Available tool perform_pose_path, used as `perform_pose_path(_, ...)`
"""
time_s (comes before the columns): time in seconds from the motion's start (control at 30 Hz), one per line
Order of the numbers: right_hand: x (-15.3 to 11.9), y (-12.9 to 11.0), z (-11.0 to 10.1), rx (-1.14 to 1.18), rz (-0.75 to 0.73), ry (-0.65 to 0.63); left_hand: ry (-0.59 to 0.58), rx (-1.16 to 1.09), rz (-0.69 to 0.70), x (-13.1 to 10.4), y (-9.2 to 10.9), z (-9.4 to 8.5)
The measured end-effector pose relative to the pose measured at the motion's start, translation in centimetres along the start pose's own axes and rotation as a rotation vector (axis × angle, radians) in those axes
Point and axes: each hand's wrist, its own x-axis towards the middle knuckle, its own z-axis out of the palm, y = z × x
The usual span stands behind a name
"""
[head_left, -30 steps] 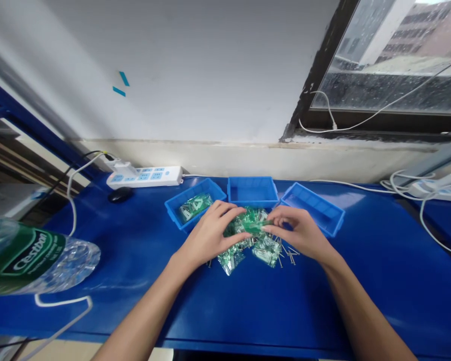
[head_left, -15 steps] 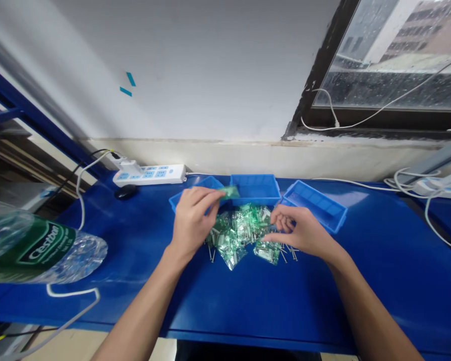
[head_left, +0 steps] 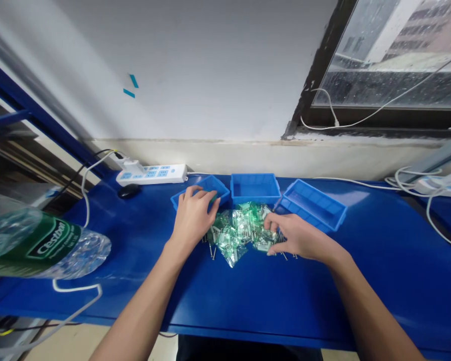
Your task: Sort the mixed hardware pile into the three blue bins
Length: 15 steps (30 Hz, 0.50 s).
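Over the left blue tray is my left hand, its fingers spread and bent downward. A bit of green shows beneath its fingertips; whether it touches them is unclear. My right hand is at the right side of a pile of shiny green packets, thumb apart from the bent fingers. Nothing can be seen between them, and the fingertips touch or hover just above the packets. Loose screws lie along the pile's near edge, some partly hidden by my right hand.
Behind the pile stand a middle blue tray and an angled right blue tray. A power strip and black mouse are at the back left. A large water bottle is at left, with white cables around.
My left hand has moved left and its fingers have spread; the green packet it pinched no longer sticks out. My right hand has shifted slightly left and down at the pile.
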Motion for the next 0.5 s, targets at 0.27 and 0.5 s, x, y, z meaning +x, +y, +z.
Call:
perform_pose_path(0.27,0.0,-0.8,-1.2,0.353,-0.033,0.203,0.035,-0.357,0.254,0.0,2.1,-0.8)
perform_pose_path(0.5,0.6,-1.4,-0.2,0.753,0.024,0.333,-0.195,-0.794,0.192,-0.7,4.8,-1.4)
